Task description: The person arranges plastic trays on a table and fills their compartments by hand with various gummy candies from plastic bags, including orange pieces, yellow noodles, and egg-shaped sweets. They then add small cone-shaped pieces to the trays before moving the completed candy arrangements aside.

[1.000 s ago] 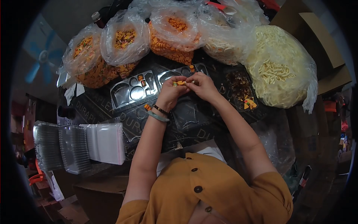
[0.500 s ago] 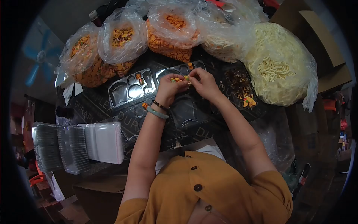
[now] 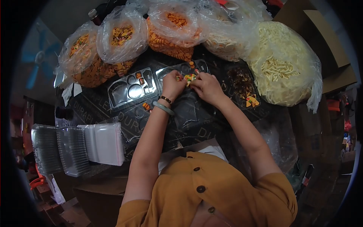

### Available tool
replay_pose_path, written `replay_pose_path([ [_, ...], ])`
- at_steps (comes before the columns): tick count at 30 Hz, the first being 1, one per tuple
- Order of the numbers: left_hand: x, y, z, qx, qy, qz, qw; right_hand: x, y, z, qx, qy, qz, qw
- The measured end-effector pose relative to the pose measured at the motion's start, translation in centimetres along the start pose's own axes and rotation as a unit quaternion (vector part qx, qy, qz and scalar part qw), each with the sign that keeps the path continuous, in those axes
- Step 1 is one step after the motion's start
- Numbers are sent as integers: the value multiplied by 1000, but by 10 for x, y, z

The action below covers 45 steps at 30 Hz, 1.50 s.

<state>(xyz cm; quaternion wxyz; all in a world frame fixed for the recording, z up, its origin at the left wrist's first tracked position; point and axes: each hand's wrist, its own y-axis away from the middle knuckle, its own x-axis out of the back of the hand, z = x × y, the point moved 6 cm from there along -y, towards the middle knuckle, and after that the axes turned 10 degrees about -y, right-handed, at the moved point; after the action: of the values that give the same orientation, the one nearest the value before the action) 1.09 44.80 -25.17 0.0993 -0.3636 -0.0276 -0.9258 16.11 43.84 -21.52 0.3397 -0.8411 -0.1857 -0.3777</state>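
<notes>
My left hand (image 3: 173,86) and my right hand (image 3: 204,86) meet over a clear compartment tray (image 3: 183,71) on the dark table. Together they pinch a small cluster of coloured snack pieces (image 3: 189,78) between the fingertips. A green bangle and a bead bracelet circle my left wrist. A second compartment tray (image 3: 130,89) lies just left of my hands, with a few orange pieces in it. Another tray (image 3: 244,89) at the right holds dark bits and yellow triangles.
Several plastic bags of snacks line the back: orange crackers (image 3: 168,34), mixed pieces (image 3: 121,36), pale sticks (image 3: 281,66). Stacks of clear lids (image 3: 60,149) and a white sleeve of bags (image 3: 107,143) lie at the left. Cardboard boxes (image 3: 321,34) stand right.
Both hands have shifted slightly away from me, toward the far tray, still holding the snack pieces between them. The view has tilted a little.
</notes>
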Motion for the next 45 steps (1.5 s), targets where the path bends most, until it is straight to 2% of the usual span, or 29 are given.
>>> replay_pose_path([
  [2,-2,1,-2,3,47,-11,999,0,-1,-1,26,23,-44,998],
  [4,-6,0,-8,6,94,-22,995,8,-2,-3,34,-5,-34,999],
  [6,-15,-5,-16,47,213,-50,975,12,-2,-2,41,-31,-24,998],
  [7,-16,-7,-17,48,213,-49,975,8,0,2,26,-23,-37,999],
  [9,-8,-10,-13,22,39,16,999,1,3,9,9,-15,-50,999],
  [12,-4,-9,-6,18,-24,31,999,-5,0,14,-29,-60,-46,997],
  [15,-10,-11,-14,56,21,-12,998,3,-5,10,-49,-31,-4,998],
  [17,-12,-12,-19,63,43,-14,997,0,-8,15,-85,-13,-47,995],
  [21,-12,-14,-19,93,80,-33,992,-1,-14,16,-88,-5,-81,993],
  [22,-13,-15,-19,93,81,-32,992,-3,-15,18,-91,-11,-84,992],
  [24,-9,-19,-14,51,-36,24,998,-2,-17,18,-92,-17,-86,992],
  [27,-8,-20,-17,58,26,7,998,4,-16,17,-91,-13,-90,992],
  [28,-5,-17,-14,57,26,6,998,11,-12,19,-91,-67,-33,993],
  [29,-3,-12,-18,101,193,3,976,18,-8,22,-91,-120,23,988],
  [30,-1,-6,-16,144,353,-1,924,22,-6,19,-93,-121,22,988],
  [32,2,3,-17,169,555,-74,811,36,4,22,-185,-205,63,959],
  [33,4,10,-14,170,644,-97,739,40,10,20,-176,-217,86,956],
  [34,10,22,-7,186,659,-93,723,40,15,15,-176,-218,85,956],
  [35,10,31,-6,186,658,-91,724,38,21,11,-204,-282,91,933],
  [36,6,42,-3,196,686,-120,691,36,27,7,-230,-344,97,905],
  [38,1,64,9,195,729,-171,634,36,28,-19,-190,-338,83,918],
  [39,0,72,11,195,728,-170,635,35,28,-31,-153,-328,69,930],
  [41,-5,87,17,187,756,-197,596,26,33,-36,-141,-328,56,932],
  [45,-1,102,14,139,747,-223,610,25,37,-47,-121,-290,54,948],
])
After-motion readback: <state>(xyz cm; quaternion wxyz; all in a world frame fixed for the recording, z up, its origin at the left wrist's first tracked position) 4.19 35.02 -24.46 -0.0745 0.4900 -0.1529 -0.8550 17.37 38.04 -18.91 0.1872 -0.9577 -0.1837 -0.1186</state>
